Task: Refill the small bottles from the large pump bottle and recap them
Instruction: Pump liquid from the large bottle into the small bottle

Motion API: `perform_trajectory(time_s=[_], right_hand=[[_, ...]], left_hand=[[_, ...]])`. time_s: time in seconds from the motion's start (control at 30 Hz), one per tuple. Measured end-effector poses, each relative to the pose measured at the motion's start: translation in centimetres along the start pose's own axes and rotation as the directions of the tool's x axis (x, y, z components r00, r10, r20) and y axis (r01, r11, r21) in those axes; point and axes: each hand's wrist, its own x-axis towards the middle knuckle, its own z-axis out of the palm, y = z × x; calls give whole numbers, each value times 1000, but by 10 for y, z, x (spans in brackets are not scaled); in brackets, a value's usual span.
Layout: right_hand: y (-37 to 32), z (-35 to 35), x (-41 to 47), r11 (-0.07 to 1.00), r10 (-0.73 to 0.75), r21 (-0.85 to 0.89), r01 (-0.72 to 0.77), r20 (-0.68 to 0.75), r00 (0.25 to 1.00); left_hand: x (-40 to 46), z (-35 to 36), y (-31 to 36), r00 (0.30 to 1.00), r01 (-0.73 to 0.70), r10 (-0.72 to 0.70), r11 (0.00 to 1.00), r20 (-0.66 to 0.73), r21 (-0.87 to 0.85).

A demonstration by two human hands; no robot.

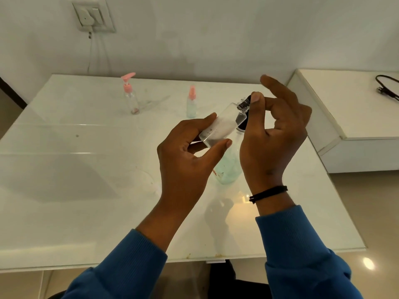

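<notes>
My left hand [185,154] grips a small clear square bottle [222,126] by its base and tilts it up to the right above the table. My right hand [274,134] pinches the bottle's dark cap [245,102] between thumb and fingertip at the neck. Below and behind my hands stands the large bottle with pale green liquid [228,169]; my right hand hides most of its top. Farther back stand a small clear bottle with a pink pump [130,93] and a small bottle with a pink spray top [191,102].
A white glass-topped table [86,169] carries everything. A raised white cabinet [349,108] adjoins it on the right, with a black cable [386,85] on top. A wall socket with a plug [92,16] sits on the wall behind.
</notes>
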Motion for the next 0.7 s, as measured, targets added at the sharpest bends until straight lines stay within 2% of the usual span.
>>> perform_trajectory(time_s=[0.37, 0.7], right_hand=[[1, -1, 3, 999, -23, 46, 23, 8, 1000], [5, 1, 5, 997, 22, 74, -22, -4, 1000]], left_hand=[[1, -1, -2, 1000, -1, 1, 1000, -4, -12], [0, -1, 1, 1000, -17, 17, 1000, 4, -18]])
